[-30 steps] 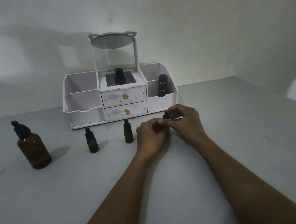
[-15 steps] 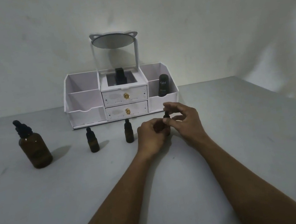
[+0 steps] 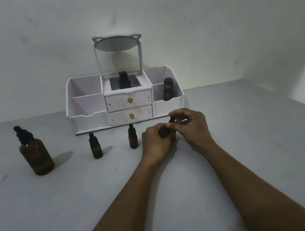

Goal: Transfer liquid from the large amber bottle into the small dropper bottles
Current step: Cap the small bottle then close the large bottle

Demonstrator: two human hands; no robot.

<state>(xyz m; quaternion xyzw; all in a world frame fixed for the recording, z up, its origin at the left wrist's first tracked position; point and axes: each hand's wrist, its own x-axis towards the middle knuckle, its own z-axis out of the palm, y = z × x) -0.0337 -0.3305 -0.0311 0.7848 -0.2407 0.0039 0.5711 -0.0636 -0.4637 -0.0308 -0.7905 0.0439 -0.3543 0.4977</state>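
Note:
The large amber bottle with its black dropper cap stands upright at the left of the table. Two small dropper bottles stand capped in a row right of it. A third small dropper bottle stands between my hands, mostly hidden. My left hand wraps around its body. My right hand pinches its black cap from above with thumb and fingertips.
A white organiser with two drawers, side compartments and a mirror on top stands at the back of the grey table. A black tube sits in its right compartment. The table's right edge runs past my right forearm.
My right hand's fingers have shifted around the small bottle's cap, as in a turn. My left hand has stayed on the bottle. The other bottles have not moved.

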